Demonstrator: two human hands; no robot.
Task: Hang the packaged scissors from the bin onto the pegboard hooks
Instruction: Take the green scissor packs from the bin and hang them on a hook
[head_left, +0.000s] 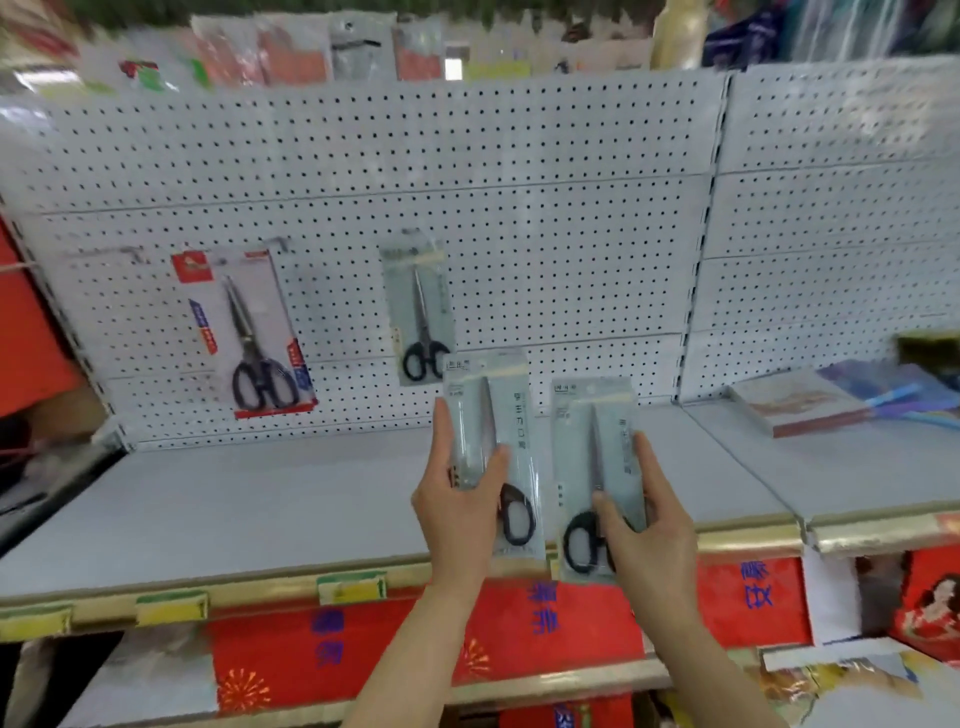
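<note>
My left hand (460, 499) grips a grey scissors pack (498, 415) by its lower half, held upright in front of the shelf. Beside it, my right hand (641, 530) grips a second grey scissors pack (592, 447), also upright. On the white pegboard (545, 208) a grey pack with black-handled scissors (418, 312) hangs at centre, just above and left of the pack in my left hand. A larger red-trimmed scissors pack (249, 332) hangs further left. An empty hook (132, 253) sticks out at the far left. The bin is out of view.
A grey shelf (260, 509) runs below the pegboard, with a gold price rail (353, 590) along its front edge. Flat boxes and blue pens (841, 395) lie on the shelf at right. Red printed goods (545, 639) fill the shelf underneath.
</note>
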